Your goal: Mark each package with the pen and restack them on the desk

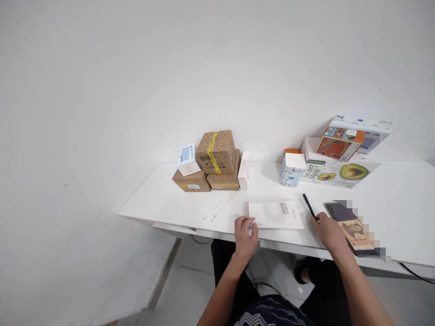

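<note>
A flat white box marked "POWER BANK" (272, 215), with red along its left edge, lies near the front edge of the table. My left hand (245, 235) rests at its lower left corner, fingers curved and apart, the fingertips touching that edge. To the right of the box, my right hand (329, 232) is closed around a black pen (308, 204). The pen slants up and left, its upper end above the tabletop. Beside my right hand lies a dark phone (340, 212) with a picture on its back; part of it is blurred out.
Brown cardboard boxes (217, 151) with yellow tape are stacked at the back left, with a small white-and-blue box (188, 158) on one. A slim white box (244, 170) stands beside them. A patterned box (292, 169) and an avocado-printed box (335, 174) stand back right.
</note>
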Demonstrator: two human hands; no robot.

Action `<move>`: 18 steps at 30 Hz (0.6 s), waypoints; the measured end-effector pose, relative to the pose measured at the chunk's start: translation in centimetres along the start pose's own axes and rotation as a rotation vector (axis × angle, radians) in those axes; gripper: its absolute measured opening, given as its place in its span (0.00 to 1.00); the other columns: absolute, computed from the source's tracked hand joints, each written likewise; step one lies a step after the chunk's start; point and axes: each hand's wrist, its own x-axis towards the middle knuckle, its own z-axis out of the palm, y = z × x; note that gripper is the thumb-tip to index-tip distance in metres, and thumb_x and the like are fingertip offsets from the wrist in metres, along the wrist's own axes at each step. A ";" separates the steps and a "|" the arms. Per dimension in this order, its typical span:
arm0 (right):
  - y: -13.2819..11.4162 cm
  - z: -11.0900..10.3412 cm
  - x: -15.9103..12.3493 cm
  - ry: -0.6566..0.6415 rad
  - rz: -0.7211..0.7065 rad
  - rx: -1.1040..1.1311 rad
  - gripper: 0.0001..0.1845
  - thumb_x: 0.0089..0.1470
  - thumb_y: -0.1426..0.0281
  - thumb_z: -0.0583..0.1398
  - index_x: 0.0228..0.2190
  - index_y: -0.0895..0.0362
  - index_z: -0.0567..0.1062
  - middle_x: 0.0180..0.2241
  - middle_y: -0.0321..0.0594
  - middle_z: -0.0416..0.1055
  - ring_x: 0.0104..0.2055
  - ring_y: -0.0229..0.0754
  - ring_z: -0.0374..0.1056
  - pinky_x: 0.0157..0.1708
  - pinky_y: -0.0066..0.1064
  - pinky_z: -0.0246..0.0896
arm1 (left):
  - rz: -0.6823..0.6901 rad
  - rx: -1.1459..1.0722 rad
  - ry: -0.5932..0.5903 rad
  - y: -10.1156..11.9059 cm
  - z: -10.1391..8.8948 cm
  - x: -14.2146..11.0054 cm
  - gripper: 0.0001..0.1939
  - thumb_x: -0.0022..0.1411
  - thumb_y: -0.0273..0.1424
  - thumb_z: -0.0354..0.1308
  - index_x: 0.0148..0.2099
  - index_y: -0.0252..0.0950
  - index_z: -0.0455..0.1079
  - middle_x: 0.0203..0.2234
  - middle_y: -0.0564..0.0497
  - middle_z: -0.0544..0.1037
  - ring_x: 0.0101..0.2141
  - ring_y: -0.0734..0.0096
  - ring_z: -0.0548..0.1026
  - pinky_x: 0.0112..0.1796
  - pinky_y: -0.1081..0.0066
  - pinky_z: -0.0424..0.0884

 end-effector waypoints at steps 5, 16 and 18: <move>-1.7 -2.0 -2.4 0.154 0.013 0.731 0.11 0.49 0.60 0.58 0.27 0.54 0.66 0.19 0.39 0.72 0.18 0.43 0.66 0.23 0.34 0.61 | 0.186 0.082 -0.001 0.1 1.1 -1.1 0.09 0.59 0.27 0.54 0.42 0.37 0.72 0.40 0.43 0.69 0.45 0.59 0.70 0.46 0.56 0.70; -8.9 1.3 -2.4 -0.129 -0.431 1.139 0.11 0.52 0.61 0.57 0.31 0.56 0.72 0.23 0.37 0.70 0.24 0.39 0.65 0.25 0.32 0.63 | 0.273 0.099 -0.024 0.8 2.9 0.4 0.08 0.60 0.26 0.53 0.39 0.38 0.72 0.31 0.47 0.72 0.35 0.66 0.71 0.41 0.62 0.68; -9.5 2.1 -2.0 -0.127 -0.476 1.039 0.10 0.52 0.62 0.57 0.28 0.55 0.70 0.22 0.35 0.67 0.23 0.37 0.62 0.23 0.29 0.59 | 0.274 0.117 -0.002 0.7 3.2 0.4 0.07 0.60 0.26 0.54 0.38 0.38 0.73 0.30 0.47 0.72 0.34 0.66 0.71 0.41 0.63 0.67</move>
